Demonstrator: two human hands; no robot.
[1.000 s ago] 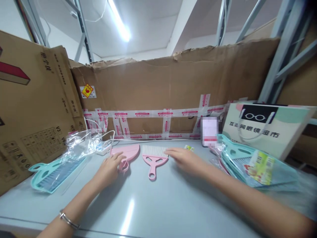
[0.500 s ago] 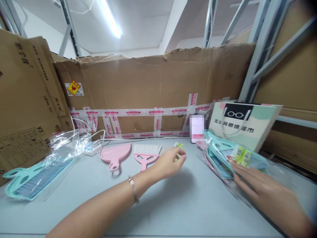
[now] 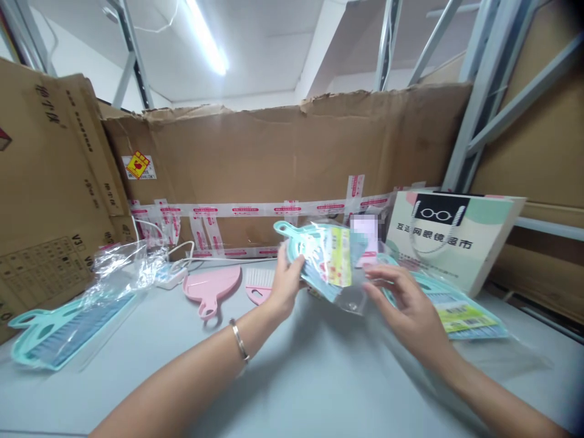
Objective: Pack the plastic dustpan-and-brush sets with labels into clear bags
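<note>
My left hand (image 3: 285,283) grips a teal dustpan-and-brush set (image 3: 314,252) in a clear plastic bag, raised above the table and tilted. A yellow-green label (image 3: 340,255) shows through the bag. Close to the bag's right end is my right hand (image 3: 413,316), its fingers curved and apart; whether they touch the plastic I cannot tell. Another bagged teal set (image 3: 469,310) lies under and beyond that hand. A pink dustpan (image 3: 212,283) lies on the table, with a pink brush (image 3: 259,285) beside it, partly hidden by my left hand.
At the far left lies a bagged teal set (image 3: 68,334). Behind it are crumpled clear plastic (image 3: 121,267) and a white power strip (image 3: 171,277). A phone (image 3: 364,237) and a paper bag (image 3: 438,234) stand at the back right. Cardboard (image 3: 255,158) walls the rear.
My right hand has moved left from the stack at right. One bagged teal set has left that stack and is now in my left hand, which has risen and shifted left.
</note>
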